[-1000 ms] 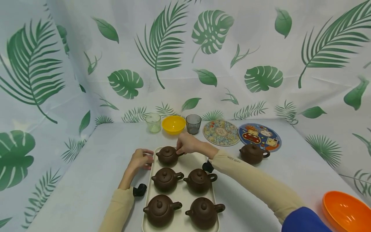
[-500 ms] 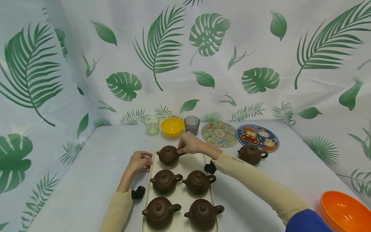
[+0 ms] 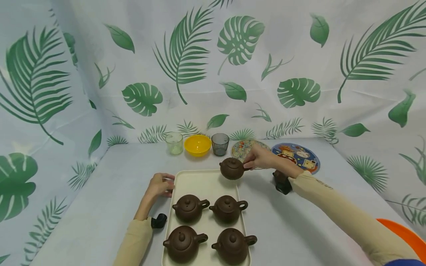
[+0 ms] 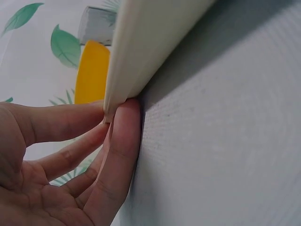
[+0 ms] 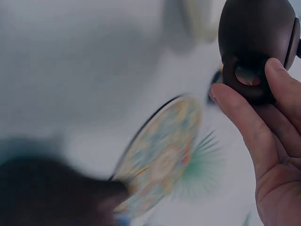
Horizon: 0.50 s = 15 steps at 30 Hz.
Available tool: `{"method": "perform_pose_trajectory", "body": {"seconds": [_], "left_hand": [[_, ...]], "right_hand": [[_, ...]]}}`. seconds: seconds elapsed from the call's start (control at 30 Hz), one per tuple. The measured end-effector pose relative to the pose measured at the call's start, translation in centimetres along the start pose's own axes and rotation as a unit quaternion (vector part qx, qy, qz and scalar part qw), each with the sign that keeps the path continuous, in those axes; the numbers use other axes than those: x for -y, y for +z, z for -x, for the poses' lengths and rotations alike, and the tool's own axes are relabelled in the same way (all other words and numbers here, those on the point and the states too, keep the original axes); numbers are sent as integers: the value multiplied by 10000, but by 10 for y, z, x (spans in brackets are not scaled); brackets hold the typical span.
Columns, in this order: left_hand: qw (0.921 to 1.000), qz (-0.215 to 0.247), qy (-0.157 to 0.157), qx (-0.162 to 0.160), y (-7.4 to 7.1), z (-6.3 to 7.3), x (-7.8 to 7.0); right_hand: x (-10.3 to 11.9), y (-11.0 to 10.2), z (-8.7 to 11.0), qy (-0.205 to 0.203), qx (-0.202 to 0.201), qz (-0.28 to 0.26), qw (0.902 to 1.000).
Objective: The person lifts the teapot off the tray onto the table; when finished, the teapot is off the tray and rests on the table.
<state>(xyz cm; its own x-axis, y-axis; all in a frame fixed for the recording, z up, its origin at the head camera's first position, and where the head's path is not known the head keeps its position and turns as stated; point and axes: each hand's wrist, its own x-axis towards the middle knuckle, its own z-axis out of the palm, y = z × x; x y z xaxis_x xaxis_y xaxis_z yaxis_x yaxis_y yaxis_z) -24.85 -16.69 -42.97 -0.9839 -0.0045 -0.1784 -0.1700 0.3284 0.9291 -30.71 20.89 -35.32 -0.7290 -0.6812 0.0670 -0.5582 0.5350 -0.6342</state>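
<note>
Lower centre, four teapots stand on the tray. Right hand pinches a fifth teapot by its handle, not yet set down; left hand, fingers extended, touches the tray.

A brown lidded teapot hangs at a cream tray's far-right corner

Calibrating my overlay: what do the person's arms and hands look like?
The left hand and right hand are bare. The left sleeve and right sleeve are beige, the right with small dark lettering. A black device sits near each wrist; blue fabric borders the right sleeve.
</note>
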Motion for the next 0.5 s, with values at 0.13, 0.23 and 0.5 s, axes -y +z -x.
{"method": "perform_pose_trajectory", "body": {"seconds": [0.13, 0.23, 0.5], "left_hand": [[10000, 35, -46, 22, 0, 0, 1], [10000, 6, -83, -11, 0, 0, 2], [9999, -19, -96, -56, 0, -1, 1]], "right_hand": [[-17, -5, 21, 327, 8, 142, 9994], [-25, -6, 32, 506, 23, 169, 9986], [-34, -5, 41, 541, -18, 351, 9979]]}}
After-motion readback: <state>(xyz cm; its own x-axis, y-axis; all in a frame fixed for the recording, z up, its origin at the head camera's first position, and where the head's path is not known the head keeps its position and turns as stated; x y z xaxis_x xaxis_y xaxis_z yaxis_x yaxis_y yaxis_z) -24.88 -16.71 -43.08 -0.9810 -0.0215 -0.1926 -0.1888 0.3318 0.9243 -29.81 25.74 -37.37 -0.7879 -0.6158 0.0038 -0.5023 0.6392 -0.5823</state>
